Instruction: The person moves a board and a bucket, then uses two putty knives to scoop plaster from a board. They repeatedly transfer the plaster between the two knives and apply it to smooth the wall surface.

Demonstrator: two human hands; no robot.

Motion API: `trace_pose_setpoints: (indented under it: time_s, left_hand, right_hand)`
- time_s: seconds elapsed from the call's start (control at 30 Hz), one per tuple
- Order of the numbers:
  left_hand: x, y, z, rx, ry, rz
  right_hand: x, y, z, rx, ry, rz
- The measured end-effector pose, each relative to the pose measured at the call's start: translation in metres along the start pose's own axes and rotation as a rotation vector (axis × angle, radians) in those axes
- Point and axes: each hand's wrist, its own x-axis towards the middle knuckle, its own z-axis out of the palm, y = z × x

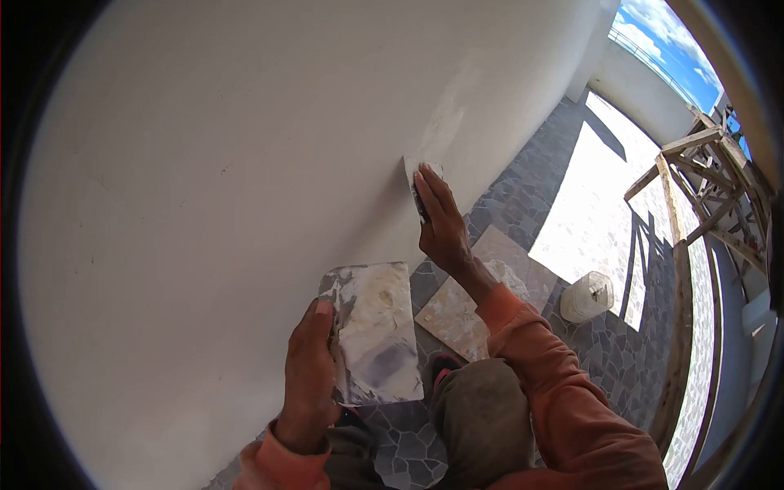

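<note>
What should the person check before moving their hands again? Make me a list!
1. Left hand gripping the flat plate: ok, by its edge.
2. Pale paste on the plate: ok, smeared across it.
3. Right hand holding the scraper: ok.
4. Wall free of marks: not ok, small dark specks show.
5. Wall dry: cannot tell.
6. Bucket on the floor full: cannot tell.

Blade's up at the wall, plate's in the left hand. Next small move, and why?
I'd probably draw the blade lightly along the pale streak on the wall. The right hand holds the blade apparently against the wall, close to that streak, and the plate in the left hand bears whitish paste, so refilling it seems unnecessary for now.
</note>
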Motion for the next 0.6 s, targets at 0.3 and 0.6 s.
trace_pose_setpoints:
  time_s: [0.3, 0.6]
  left_hand:
    - [0.013, -0.006, 0.016, -0.035, -0.105, -0.032]
    - [0.009, -0.003, 0.016, 0.009, -0.063, -0.051]
  right_hand:
    - [0.101, 0.048, -0.099, -0.008, 0.203, 0.395]
    - [0.130, 0.082, -0.067, -0.168, 0.275, 0.137]
